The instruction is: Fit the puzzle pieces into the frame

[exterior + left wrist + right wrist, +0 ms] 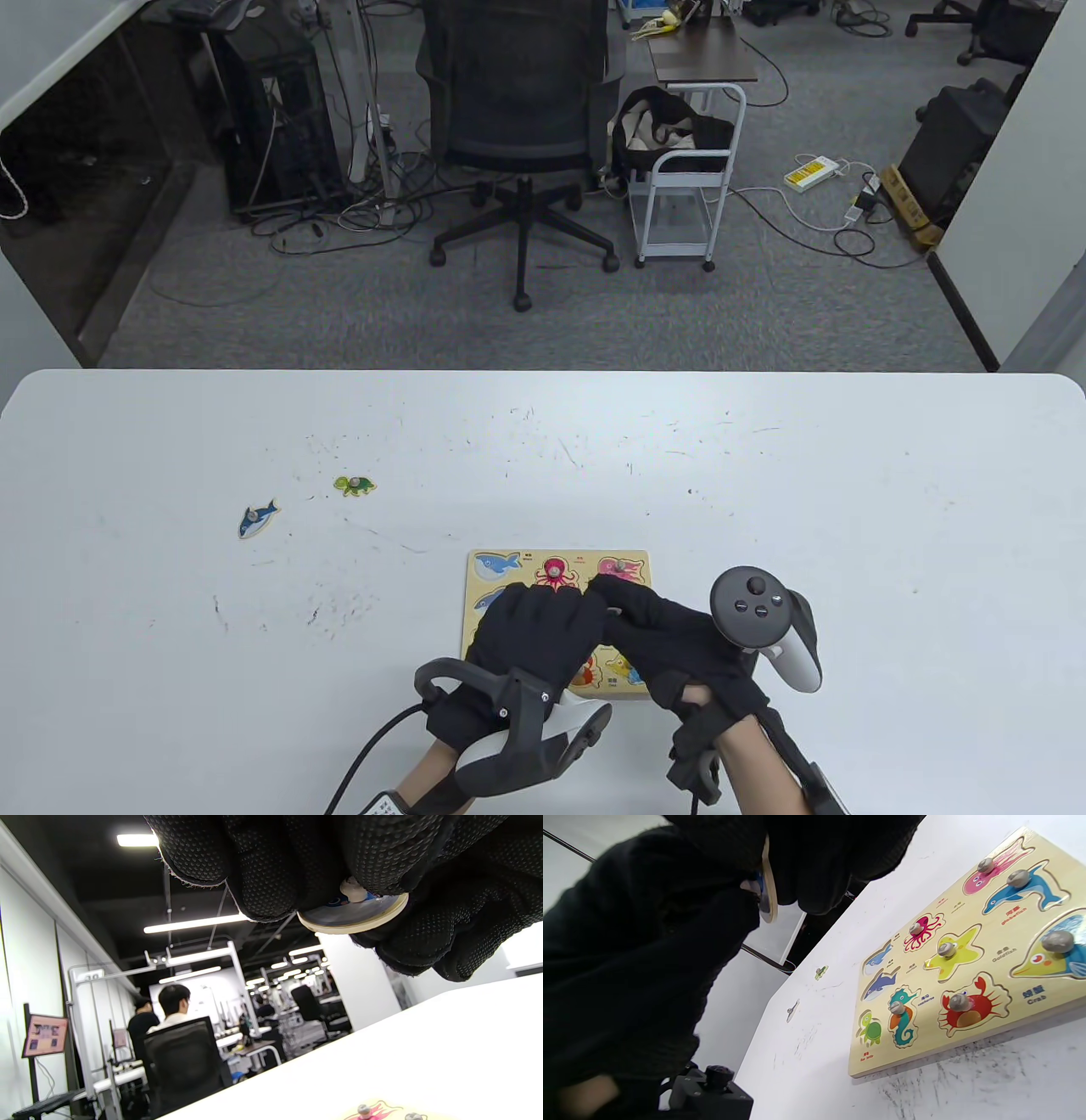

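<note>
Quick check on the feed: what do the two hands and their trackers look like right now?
Both hands wear black dotted-grip gloves. Left hand carries a dark grey ring-shaped tracker with a black cable trailing off. Right hand carries a grey-and-white tracker, round buttoned face up. Bare skin shows at both wrists.

Your work surface is a white table [764, 475], scuffed with dark marks. On it, near your edge, lies the wooden puzzle board [484, 594]. Well apart to its left you see two loose pieces resting flat on the table: a blue dolphin piece [257, 518] and, just beyond it, a green turtle piece [354, 486].
</note>
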`<state>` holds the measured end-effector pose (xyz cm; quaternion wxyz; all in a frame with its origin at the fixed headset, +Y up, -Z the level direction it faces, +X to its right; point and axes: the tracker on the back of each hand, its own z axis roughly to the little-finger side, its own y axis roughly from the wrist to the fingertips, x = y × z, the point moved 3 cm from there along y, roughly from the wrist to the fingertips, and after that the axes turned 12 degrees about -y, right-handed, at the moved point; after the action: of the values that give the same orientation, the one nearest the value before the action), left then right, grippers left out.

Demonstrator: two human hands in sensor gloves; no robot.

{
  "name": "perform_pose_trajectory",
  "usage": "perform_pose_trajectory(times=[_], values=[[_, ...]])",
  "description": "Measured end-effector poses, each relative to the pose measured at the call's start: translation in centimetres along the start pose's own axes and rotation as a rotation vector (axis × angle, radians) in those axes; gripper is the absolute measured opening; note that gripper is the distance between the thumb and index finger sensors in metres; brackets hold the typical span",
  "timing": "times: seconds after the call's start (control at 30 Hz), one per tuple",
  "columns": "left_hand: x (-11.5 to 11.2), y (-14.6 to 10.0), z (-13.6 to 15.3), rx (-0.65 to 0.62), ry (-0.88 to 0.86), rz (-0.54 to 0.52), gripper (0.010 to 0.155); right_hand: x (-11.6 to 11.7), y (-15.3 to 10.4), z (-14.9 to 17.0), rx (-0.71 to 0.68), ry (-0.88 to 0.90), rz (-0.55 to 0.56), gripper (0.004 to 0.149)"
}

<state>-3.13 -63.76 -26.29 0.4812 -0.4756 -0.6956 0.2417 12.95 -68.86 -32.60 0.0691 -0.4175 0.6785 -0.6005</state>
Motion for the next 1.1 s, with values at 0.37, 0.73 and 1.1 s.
perform_pose_trajectory(times=[0.37, 0.73, 1.1], values=[[0.1, -0.1, 0.5, 0.013, -0.031, -0.057, 0.048, 0.1, 0.1, 0.1, -0.039, 0.08, -0.022, 0.055], [-0.2, 0.1, 1.0, 0.031, -0.072, -0.034, 0.047, -0.2, -0.2, -0.4, -0.042, 0.022, 0.019, 0.06], [-1.6, 0.9, 3.0, 0.131, -0.095, 0.062, 0.047, -3.0, -1.9, -0.6, 0.178, -0.498, 0.248, 0.064]])
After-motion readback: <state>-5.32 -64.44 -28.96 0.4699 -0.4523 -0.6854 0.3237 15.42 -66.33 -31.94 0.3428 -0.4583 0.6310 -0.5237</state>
